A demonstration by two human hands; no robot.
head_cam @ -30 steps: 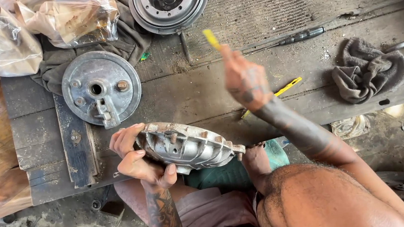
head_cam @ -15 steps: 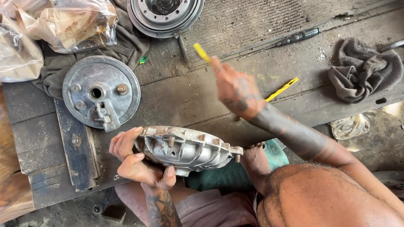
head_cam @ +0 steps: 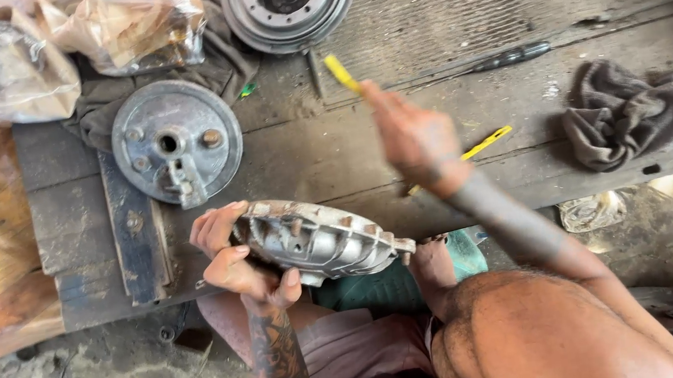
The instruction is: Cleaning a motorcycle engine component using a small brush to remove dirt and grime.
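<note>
Left hand (head_cam: 231, 254) grips a ribbed, silver cast-metal engine cover (head_cam: 317, 239) at the wooden bench's (head_cam: 333, 160) near edge — right hand (head_cam: 410, 135), blurred, holds a slim yellow tool (head_cam: 342, 73) raised above the planks.

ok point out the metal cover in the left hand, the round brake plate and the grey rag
metal cover (head_cam: 317, 241): head view, on its ribbed middle.
round brake plate (head_cam: 196, 120): head view, on its flat face right of the hub.
grey rag (head_cam: 625, 121): head view, on its crumpled middle.
</note>
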